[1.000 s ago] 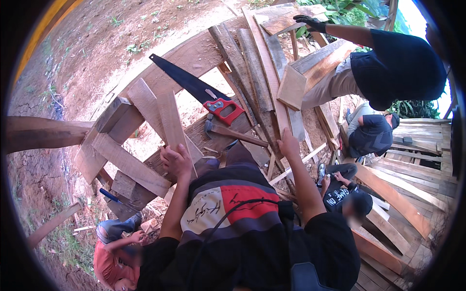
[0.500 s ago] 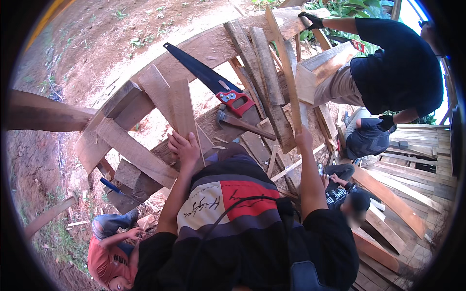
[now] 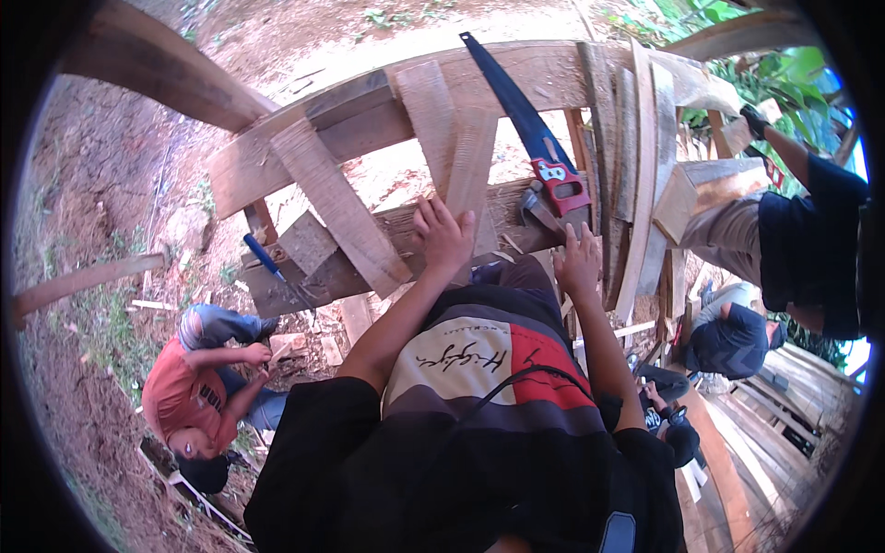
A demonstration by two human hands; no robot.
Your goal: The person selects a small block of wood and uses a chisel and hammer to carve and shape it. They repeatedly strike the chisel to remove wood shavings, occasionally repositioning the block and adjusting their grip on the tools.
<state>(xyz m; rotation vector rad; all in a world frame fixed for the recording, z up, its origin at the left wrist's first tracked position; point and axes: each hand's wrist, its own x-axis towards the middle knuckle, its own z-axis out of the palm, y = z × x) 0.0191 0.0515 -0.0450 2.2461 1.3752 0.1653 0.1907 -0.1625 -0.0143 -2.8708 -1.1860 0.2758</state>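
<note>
My left hand (image 3: 444,238), fingers stretched, lies against the near end of a short flat board (image 3: 473,158) on the bench. A second board (image 3: 427,106) runs partly beneath that one. My right hand (image 3: 578,263) is at the bench's near edge with its fingers extended over the handle end of a hammer (image 3: 546,217). I cannot tell whether it touches the handle. Just beyond the hammer lies a handsaw (image 3: 521,111) with a dark blade and red handle. To the right, a long thin plank (image 3: 636,198) rests beside other rough planks.
Another board (image 3: 336,203) crosses the bench frame (image 3: 249,175) at left, near a blue-handled tool (image 3: 265,256). A person in a red shirt (image 3: 189,392) sits low at left. One in dark clothes (image 3: 811,240) stands at right; others sit behind among stacked planks (image 3: 737,452).
My right hand has let go of the long thin plank and moved left to the hammer's handle end. My left hand stays at the short board. The whole view has shifted.
</note>
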